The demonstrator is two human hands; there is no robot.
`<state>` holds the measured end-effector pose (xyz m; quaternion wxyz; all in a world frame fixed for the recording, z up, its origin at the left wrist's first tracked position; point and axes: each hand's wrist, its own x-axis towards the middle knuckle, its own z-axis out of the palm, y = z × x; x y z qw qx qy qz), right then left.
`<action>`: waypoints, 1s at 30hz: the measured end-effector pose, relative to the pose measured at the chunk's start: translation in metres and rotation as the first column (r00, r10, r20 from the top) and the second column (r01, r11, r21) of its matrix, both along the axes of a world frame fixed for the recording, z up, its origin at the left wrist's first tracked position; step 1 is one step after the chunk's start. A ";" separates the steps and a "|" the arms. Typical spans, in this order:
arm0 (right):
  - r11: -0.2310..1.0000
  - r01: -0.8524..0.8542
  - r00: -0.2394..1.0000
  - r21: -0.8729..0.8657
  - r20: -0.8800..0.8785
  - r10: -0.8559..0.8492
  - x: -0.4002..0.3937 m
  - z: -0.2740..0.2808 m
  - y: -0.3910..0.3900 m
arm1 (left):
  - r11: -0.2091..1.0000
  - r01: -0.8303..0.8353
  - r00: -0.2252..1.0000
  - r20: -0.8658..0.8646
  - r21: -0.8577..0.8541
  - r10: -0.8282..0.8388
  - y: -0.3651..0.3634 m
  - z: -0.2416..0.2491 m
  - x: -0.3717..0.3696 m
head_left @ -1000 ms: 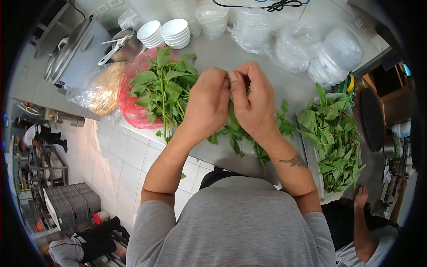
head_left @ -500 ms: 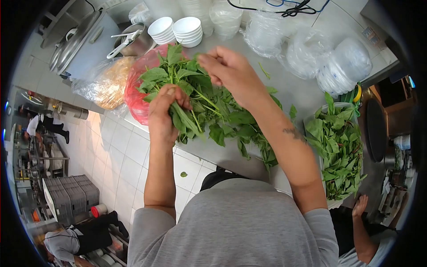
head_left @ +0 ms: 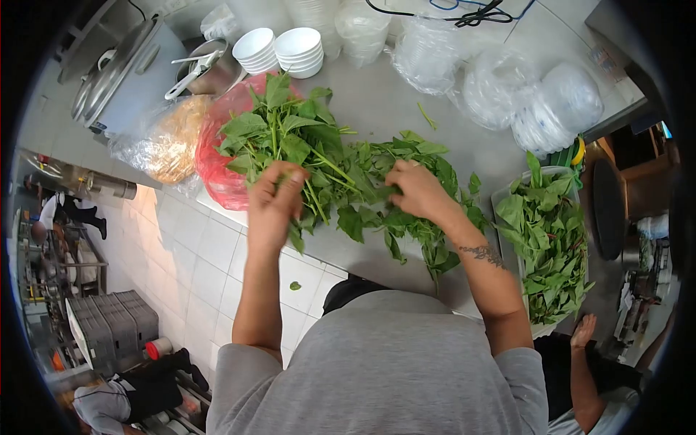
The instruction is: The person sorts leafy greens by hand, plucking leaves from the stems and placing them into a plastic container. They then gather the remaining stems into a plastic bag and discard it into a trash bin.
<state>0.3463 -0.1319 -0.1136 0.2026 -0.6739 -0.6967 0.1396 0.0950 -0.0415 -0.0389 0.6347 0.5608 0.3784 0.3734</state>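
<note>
A heap of leafy green stems (head_left: pixel 290 138) lies on the metal counter, partly over a red plastic bag (head_left: pixel 217 174). At its near left edge is my left hand (head_left: pixel 274 206), thumb and fingers curled together; what they pinch, if anything, is hidden. To the right, a looser pile of leafy greens (head_left: pixel 431 243) spreads toward the counter edge. My right hand (head_left: pixel 420 190) is down in this pile, with its fingers closed on leaves. A clear container (head_left: pixel 500 199) full of picked leaves stands right of my right forearm.
White bowls (head_left: pixel 299 54) are stacked at the back, beside a metal pot (head_left: pixel 217 76). Wrapped plastic containers (head_left: pixel 428 54) line the wall. A bag of orange-yellow food (head_left: pixel 174 141) sits at left. Another person's hand (head_left: pixel 583 330) shows at lower right; other people are at left.
My right hand has come down from above the stem heap to the looser pile on the right. My left hand has lowered slightly, and the leafy stem it held no longer shows clearly in it.
</note>
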 end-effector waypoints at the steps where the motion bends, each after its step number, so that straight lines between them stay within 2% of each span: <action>1: 0.999 0.052 0.998 -0.006 -0.023 -0.052 0.004 0.002 0.000 | 0.994 0.090 0.974 -0.216 0.061 -0.075 -0.007 0.006 0.004; 2: 0.991 0.120 0.985 -0.059 -0.115 -0.127 0.011 0.006 0.000 | 0.935 0.190 0.963 -0.243 0.299 -0.118 -0.011 -0.006 0.013; 3: 0.976 0.183 0.958 -0.119 -0.203 -0.204 0.018 0.022 0.001 | 0.811 0.282 0.948 -0.280 0.513 -0.153 -0.018 -0.019 0.022; 4: 0.954 0.239 0.916 -0.183 -0.284 -0.284 0.023 0.031 0.001 | 0.794 0.401 0.891 -0.396 0.457 -0.222 -0.027 -0.020 0.029; 5: 0.955 0.266 0.906 -0.133 -0.303 -0.294 0.028 0.029 -0.001 | 0.766 0.511 0.815 -0.503 0.389 -0.288 -0.039 -0.021 0.037; 8: 0.905 0.396 0.907 0.156 -0.222 -0.359 0.028 0.014 -0.011 | 0.673 0.561 0.761 -0.621 0.482 -0.189 -0.066 -0.069 0.064; 10: 0.914 0.381 0.893 0.138 -0.312 -0.325 0.022 0.025 -0.023 | 0.619 0.594 0.707 -0.700 0.514 -0.097 -0.068 -0.096 0.076; 11: 0.918 0.375 0.881 0.130 -0.357 -0.310 0.019 0.032 -0.030 | 0.619 0.569 0.730 -0.679 0.541 -0.078 -0.067 -0.103 0.077; 14: 0.919 0.394 0.820 0.004 -0.454 -0.350 0.015 0.045 -0.053 | 0.704 0.275 0.940 -0.335 0.655 -0.055 -0.058 -0.105 0.072; 16: 0.913 0.400 0.769 -0.082 -0.513 -0.383 0.013 0.040 -0.066 | 0.883 0.293 0.933 -0.312 0.367 -0.180 -0.050 -0.084 0.064; 17: 0.908 0.401 0.740 -0.121 -0.541 -0.399 0.011 0.036 -0.070 | 0.930 0.302 0.929 -0.285 0.208 -0.238 -0.046 -0.071 0.060; 20: 0.903 0.419 0.589 -0.093 -0.729 -0.348 0.010 0.021 -0.082 | 0.952 0.305 0.908 -0.309 0.031 -0.281 -0.041 -0.053 0.053; 21: 0.885 0.457 0.592 -0.087 -0.714 -0.375 0.015 0.021 -0.087 | 0.954 0.266 0.922 -0.323 0.135 -0.211 -0.044 -0.051 0.053; 23: 0.847 0.527 0.593 -0.073 -0.682 -0.428 0.028 0.026 -0.099 | 0.872 0.220 0.926 -0.374 0.438 -0.047 -0.050 -0.050 0.054; 24: 0.865 0.497 0.669 -0.071 -0.604 -0.434 0.032 0.028 -0.106 | 0.792 0.198 0.926 -0.376 0.577 0.043 -0.054 -0.047 0.054; 25: 0.883 0.463 0.739 -0.072 -0.520 -0.430 0.035 0.032 -0.113 | 0.840 0.250 0.857 -0.514 0.481 0.039 -0.061 -0.035 0.052; 27: 0.911 0.391 0.829 -0.133 -0.378 -0.411 0.031 0.031 -0.120 | 0.738 0.256 0.900 -0.432 0.625 0.053 -0.069 -0.045 0.056; 28: 0.918 0.387 0.858 -0.089 -0.329 -0.394 0.027 0.024 -0.121 | 0.679 0.253 0.919 -0.390 0.690 0.055 -0.074 -0.049 0.059; 30: 0.929 0.370 0.906 0.000 -0.223 -0.360 0.019 0.004 -0.121 | 0.636 0.391 0.896 -0.433 0.665 -0.098 -0.087 -0.057 0.066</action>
